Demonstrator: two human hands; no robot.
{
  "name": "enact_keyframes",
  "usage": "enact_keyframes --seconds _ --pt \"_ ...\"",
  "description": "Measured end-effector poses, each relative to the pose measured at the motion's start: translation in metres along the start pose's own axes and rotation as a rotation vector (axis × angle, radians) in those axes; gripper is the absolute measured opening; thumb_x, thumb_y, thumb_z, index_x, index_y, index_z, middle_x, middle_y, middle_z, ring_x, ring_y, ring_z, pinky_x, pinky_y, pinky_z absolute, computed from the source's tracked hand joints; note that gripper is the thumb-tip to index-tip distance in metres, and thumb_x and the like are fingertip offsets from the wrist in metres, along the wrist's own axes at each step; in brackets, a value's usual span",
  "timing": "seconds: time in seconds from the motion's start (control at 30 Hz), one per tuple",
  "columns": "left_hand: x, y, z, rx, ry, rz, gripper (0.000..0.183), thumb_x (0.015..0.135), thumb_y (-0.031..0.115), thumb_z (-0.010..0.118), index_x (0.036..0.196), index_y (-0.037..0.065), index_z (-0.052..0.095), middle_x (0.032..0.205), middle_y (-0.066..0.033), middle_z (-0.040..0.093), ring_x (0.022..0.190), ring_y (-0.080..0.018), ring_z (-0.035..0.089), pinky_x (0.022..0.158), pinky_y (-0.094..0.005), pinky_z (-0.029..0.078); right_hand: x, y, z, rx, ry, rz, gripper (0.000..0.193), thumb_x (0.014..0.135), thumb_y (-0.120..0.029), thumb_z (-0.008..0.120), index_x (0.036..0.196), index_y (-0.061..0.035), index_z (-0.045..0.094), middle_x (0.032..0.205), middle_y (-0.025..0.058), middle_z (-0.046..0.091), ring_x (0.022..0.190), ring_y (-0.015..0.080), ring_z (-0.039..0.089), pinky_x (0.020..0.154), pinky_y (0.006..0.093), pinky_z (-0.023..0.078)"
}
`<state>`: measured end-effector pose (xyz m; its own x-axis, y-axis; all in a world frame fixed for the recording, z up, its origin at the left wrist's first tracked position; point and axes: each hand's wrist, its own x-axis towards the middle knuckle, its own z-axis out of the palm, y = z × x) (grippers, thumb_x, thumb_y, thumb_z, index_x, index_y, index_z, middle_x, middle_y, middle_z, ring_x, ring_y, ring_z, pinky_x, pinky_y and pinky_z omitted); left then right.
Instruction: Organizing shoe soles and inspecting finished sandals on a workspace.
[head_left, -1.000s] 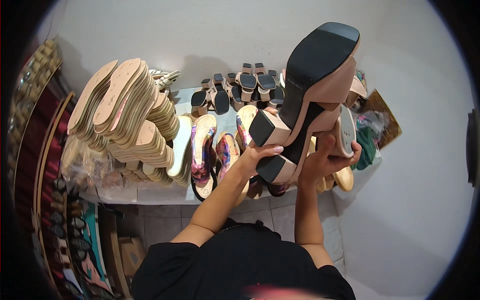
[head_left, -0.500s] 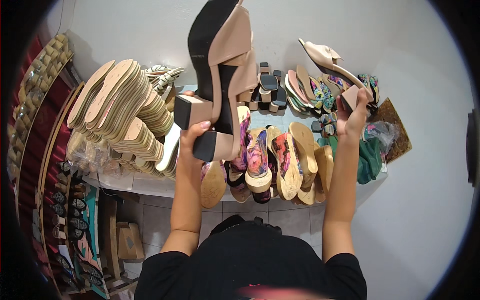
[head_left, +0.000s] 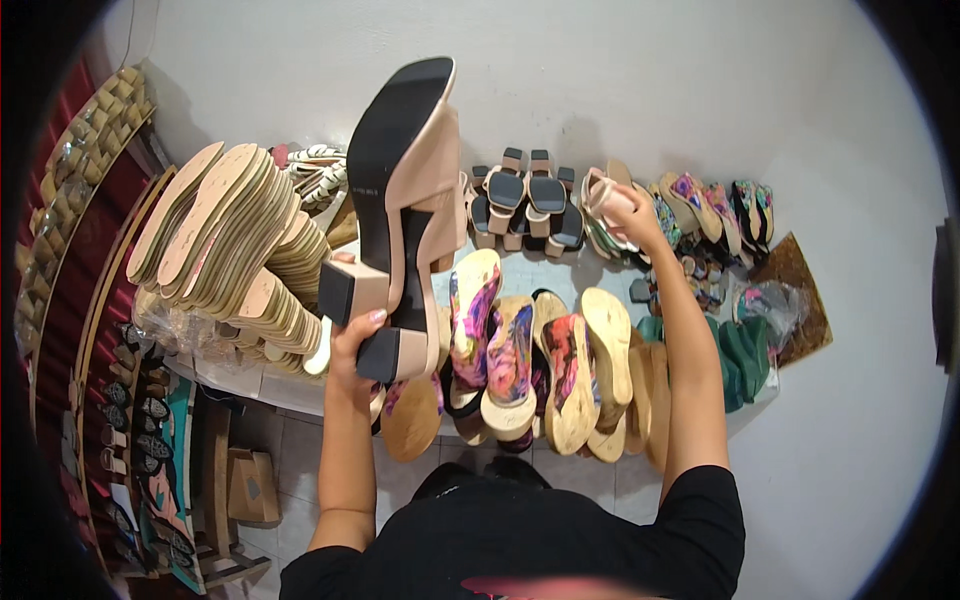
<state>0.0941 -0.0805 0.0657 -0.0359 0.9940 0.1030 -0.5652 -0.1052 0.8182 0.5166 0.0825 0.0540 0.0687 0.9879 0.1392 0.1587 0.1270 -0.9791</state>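
My left hand [head_left: 350,340] grips a pair of beige block-heel sandals [head_left: 425,185] by their heels, with the black soles turned toward me and the toes pointing up. My right hand [head_left: 632,220] reaches to the back of the table, its fingers closed round the beige heel [head_left: 606,197] of another sandal. Most of that sandal is hidden behind the hand. Just left of it are several beige sandals with black soles [head_left: 547,193], stacked heels outward. Patterned sandals [head_left: 700,205] lean in a row to its right.
Piled insoles [head_left: 205,215] fill the table's left side. Floral wooden-soled sandals [head_left: 510,350] line the near edge, with green wedge shoes [head_left: 735,350] at the right. A brown board [head_left: 805,310] leans by the wall. Shoe racks [head_left: 110,400] stand at the left, near a cardboard box [head_left: 252,485].
My right hand has moved left and forward with its sandal, from raised at the right to the back row. The left hand's pair has come lower and a little left.
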Motion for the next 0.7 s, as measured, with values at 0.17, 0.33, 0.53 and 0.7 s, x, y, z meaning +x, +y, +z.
enact_keyframes --seconds 0.17,0.33,0.53,0.7 --pt "-0.003 0.001 0.010 0.000 0.081 -0.006 0.052 0.067 0.006 0.059 0.116 0.007 0.042 0.088 -0.0046 0.053 0.072 -0.0112 0.053 0.060 -0.0230 0.047 0.060 0.044 -0.008 -0.965 -0.121 -0.385 0.047 0.048 -0.003 0.073 0.092 -0.0113 0.063 0.098 0.0079 0.053 0.094 0.0333 0.049 0.084 0.0376 0.043" --pt "0.008 -0.001 0.025 0.016 0.084 -0.024 0.056 0.066 0.005 0.058 0.119 0.008 0.039 0.083 -0.0045 0.052 0.065 -0.0091 0.052 0.052 -0.0216 0.047 0.106 0.090 -0.006 -1.201 -0.093 -0.485 0.034 0.056 0.005 0.065 0.084 -0.0139 0.065 0.096 0.0070 0.052 0.095 0.0314 0.048 0.084 0.0366 0.042" --pt "0.018 0.004 0.019 0.203 0.109 -0.180 0.054 0.065 0.010 0.057 0.115 0.003 0.039 0.092 -0.0090 0.053 0.079 -0.0155 0.055 0.068 -0.0278 0.049 0.121 0.123 0.018 -1.213 -0.070 -0.320 0.035 0.062 0.006 0.061 0.089 -0.0153 0.065 0.098 0.0082 0.052 0.097 0.0303 0.049 0.085 0.0364 0.042" --pt "0.025 0.001 0.028 0.155 0.155 -0.128 0.052 0.062 0.007 0.060 0.111 0.002 0.044 0.088 -0.0096 0.056 0.070 -0.0141 0.057 0.061 -0.0259 0.051 0.132 0.138 0.019 -1.318 -0.074 -0.397 0.060 0.045 0.007 0.071 0.100 -0.0111 0.057 0.099 0.0102 0.051 0.095 0.0355 0.049 0.083 0.0390 0.044"
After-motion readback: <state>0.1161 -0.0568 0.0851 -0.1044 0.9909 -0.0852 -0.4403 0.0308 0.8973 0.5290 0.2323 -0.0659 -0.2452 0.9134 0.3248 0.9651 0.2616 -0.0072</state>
